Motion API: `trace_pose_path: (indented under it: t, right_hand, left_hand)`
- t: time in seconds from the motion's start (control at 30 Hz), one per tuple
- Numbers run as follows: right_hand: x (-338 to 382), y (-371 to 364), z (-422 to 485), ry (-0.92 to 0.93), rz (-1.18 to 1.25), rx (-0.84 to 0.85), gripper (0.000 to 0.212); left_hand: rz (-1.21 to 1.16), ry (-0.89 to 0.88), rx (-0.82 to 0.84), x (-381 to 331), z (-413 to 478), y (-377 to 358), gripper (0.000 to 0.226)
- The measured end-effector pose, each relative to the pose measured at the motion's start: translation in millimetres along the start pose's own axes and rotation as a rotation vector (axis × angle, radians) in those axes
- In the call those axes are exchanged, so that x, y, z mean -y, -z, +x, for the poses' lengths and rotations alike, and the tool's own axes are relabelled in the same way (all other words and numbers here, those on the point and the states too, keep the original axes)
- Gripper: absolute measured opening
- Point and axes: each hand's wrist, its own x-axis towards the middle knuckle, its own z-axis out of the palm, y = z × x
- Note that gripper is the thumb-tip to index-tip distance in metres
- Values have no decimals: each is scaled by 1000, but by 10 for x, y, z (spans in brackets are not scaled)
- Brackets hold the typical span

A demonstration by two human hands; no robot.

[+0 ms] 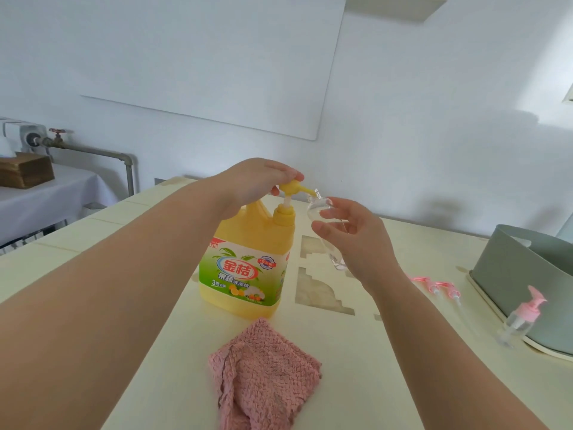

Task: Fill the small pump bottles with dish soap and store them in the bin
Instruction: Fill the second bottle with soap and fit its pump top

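Cloth (266, 373) nearest; left hand (257, 181) grips pump (291, 187); right hand (356, 240), clear capless bottle (317, 207).

Left grip (260, 181) curled, pressing — right grip (350, 231) pinching.

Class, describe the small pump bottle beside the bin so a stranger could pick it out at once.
Find the grey-green bin at the right edge of the table. Before its near wall stands a small clear bottle. It alone wears a pink pump: two other pumps lie loose nearby, and the bottle in the right hand has none.
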Motion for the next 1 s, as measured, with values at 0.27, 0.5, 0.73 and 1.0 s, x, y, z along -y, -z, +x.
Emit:
trace_pose_path:
  t: [0.27, 0.5, 0.73, 1.0]
  right_hand:
    - [-31, 9, 22, 10, -33, -20, 40]
    - [-111, -10, -3, 9, -2, -19, 40]
    - [-131, -9, -17, 1, -20, -25, 43]
    - [-66, -16, 11, 2, -28, -29, 42]
  left_hand:
    - [42, -67, -158, 98, 75, -160, 18]
    - [184, -63, -180, 158, 101, -266, 16]
    - [277, -72, -201, 135, 72, -321, 23]
    - [60, -53, -89, 95, 58, -183, 21]
